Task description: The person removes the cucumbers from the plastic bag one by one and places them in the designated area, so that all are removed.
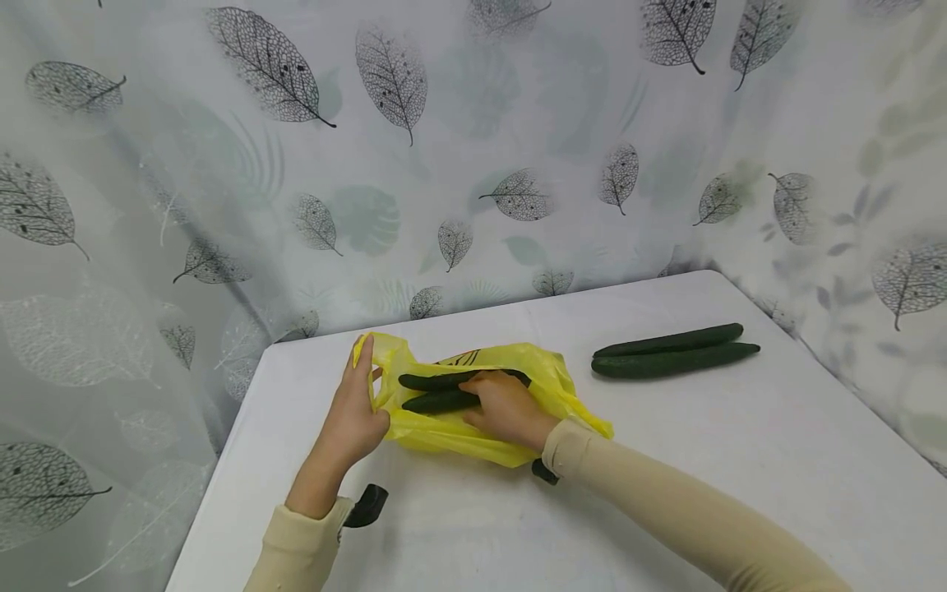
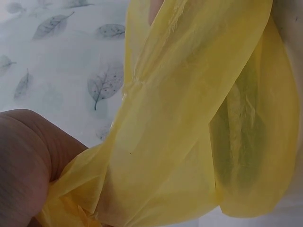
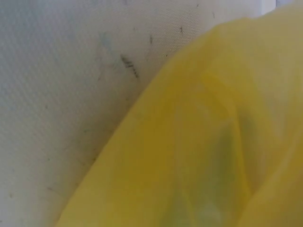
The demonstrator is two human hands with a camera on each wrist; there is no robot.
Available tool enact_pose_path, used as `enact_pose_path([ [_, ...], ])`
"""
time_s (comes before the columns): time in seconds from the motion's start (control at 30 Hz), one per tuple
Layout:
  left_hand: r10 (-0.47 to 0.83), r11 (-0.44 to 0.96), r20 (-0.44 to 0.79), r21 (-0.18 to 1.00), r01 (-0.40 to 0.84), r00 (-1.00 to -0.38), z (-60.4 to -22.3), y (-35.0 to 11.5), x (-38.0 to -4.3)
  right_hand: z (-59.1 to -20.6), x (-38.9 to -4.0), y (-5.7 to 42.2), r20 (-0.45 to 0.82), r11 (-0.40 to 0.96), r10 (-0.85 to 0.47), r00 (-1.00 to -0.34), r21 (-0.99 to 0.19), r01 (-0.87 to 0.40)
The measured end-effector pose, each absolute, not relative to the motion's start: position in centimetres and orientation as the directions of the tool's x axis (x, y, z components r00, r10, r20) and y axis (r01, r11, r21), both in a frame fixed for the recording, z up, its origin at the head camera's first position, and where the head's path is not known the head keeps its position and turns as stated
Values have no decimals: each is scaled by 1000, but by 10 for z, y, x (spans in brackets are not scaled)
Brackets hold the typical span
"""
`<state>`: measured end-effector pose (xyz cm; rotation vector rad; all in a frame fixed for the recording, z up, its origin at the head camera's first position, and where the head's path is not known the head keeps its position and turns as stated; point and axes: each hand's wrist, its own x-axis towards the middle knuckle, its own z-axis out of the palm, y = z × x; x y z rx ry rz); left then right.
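Observation:
In the head view a yellow plastic bag [image 1: 444, 437] lies on its side with its mouth spread open. My left hand [image 1: 353, 421] grips the bag's left edge, thumb low and fingers raised; the left wrist view shows the bunched film [image 2: 161, 142] at that hand [image 2: 28, 163]. Two dark green cucumbers lie side by side in the bag, an upper one [image 1: 435, 381] and a lower one [image 1: 438, 402]. Reaching into the bag, my right hand [image 1: 512, 409] holds the lower cucumber between thumb and fingers. Yellow film [image 3: 189, 142] fills much of the right wrist view.
Two more cucumbers, a rear one [image 1: 669, 340] and a front one [image 1: 676, 360], lie together on the white table [image 1: 666, 460] to the right of the bag. A leaf-patterned curtain [image 1: 459, 164] hangs behind and along both sides of the table.

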<state>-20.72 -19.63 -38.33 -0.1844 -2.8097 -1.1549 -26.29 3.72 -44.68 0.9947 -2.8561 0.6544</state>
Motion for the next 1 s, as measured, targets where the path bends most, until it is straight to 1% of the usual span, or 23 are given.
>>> enact_pose_path([
  [0.13,75,695,131,704,146,-989,-383,-197,-207,-446,-262,37,174,708,-580,-796,-374,-599],
  [0.33,78,694,130,705,148,-988,-383,-197,-207,-447,-262,34,111,727,-553,-826,-420,-543],
  [0.47,78,699,131,699,148,-988,-384,-198,-205,-448,-263,32,109,739,-534,-838,-421,-526],
  [0.67,76,700,122,700,140,-990,-385,-200,-204,-454,-267,31,104,761,-535,-838,-372,-532],
  [0.87,76,699,114,702,134,-991,-384,-199,-203,-461,-272,31,91,777,-564,-820,-277,-565],
  [1.0,83,705,114,696,139,-990,-383,-200,-203,-464,-272,29,74,792,-554,-829,-260,-552],
])
